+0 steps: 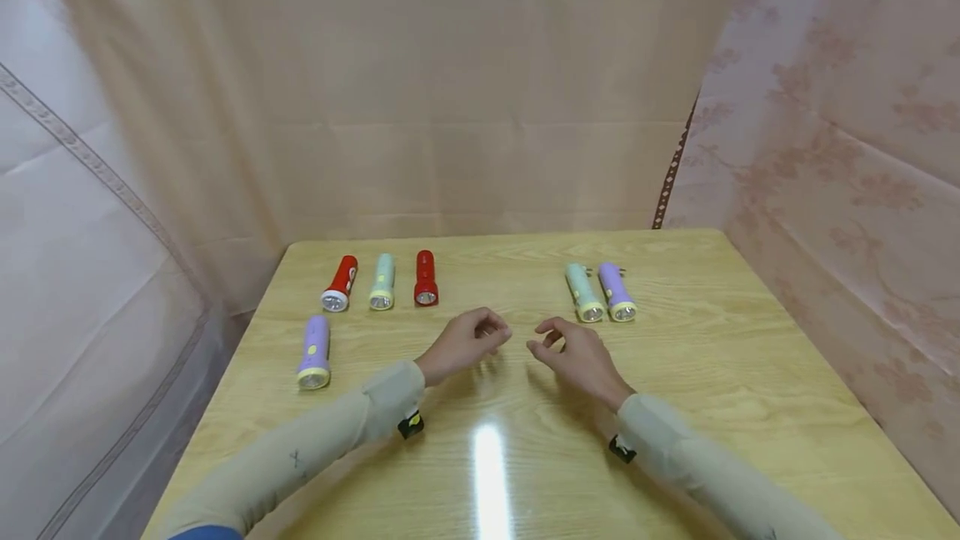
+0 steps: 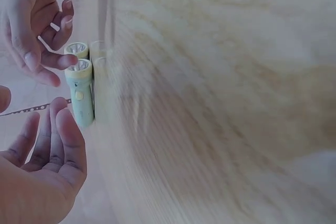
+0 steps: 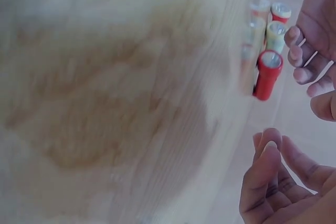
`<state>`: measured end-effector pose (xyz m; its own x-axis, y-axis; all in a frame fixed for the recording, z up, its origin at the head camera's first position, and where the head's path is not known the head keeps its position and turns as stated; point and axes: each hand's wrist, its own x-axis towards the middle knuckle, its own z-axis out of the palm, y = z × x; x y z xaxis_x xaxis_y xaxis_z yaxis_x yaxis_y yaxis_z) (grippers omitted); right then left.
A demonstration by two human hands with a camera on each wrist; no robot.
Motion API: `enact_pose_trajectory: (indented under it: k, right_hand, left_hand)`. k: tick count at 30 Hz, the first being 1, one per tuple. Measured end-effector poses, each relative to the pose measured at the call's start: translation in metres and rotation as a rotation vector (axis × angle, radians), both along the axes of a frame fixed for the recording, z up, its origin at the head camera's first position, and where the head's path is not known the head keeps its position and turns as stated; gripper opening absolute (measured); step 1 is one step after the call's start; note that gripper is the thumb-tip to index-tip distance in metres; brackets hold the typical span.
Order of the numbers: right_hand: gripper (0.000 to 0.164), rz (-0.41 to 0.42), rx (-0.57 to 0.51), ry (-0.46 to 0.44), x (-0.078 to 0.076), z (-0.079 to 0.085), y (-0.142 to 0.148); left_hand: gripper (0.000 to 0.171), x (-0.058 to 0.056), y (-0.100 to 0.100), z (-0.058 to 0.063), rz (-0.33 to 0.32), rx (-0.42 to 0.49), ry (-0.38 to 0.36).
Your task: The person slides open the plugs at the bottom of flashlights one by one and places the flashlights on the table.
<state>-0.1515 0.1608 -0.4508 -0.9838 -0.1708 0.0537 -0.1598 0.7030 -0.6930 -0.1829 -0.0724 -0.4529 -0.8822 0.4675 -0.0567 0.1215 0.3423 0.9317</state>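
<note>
My left hand (image 1: 463, 346) hovers over the middle of the table, its fingers loosely bent around nothing. Facing it, a small gap away, is my right hand (image 1: 581, 359), also relaxed and holding nothing. Just beyond the right hand lie a mint-green flashlight (image 1: 582, 290) and a purple flashlight (image 1: 617, 290), side by side with yellow-rimmed lenses toward me. Left of the left hand, a red flashlight (image 1: 425, 277), another mint-green one with a yellow rim, and a red one with a white rim form a row. A second purple flashlight (image 1: 315, 350) lies nearer me.
The wooden table (image 1: 750, 373) carries a bright light reflection near its front. A beige curtain (image 1: 480, 98) hangs behind its far edge, and patterned cloth (image 1: 847, 123) hangs along the right. Pale cloth (image 1: 82, 273) covers the left side.
</note>
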Motion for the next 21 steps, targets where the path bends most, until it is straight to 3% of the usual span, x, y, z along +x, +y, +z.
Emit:
enact_pose_trajectory:
  k: [9, 21]
  right_hand:
    - [0.036, 0.055, -0.019, -0.041, 0.011, -0.004, -0.009]
    - [0.034, 0.079, -0.019, -0.045, 0.011, -0.01, -0.016]
  left_hand:
    - [0.025, 0.015, -0.012, 0.002, -0.017, 0.003, 0.015]
    - [0.025, 0.018, -0.018, 0.001, -0.012, 0.0, 0.027]
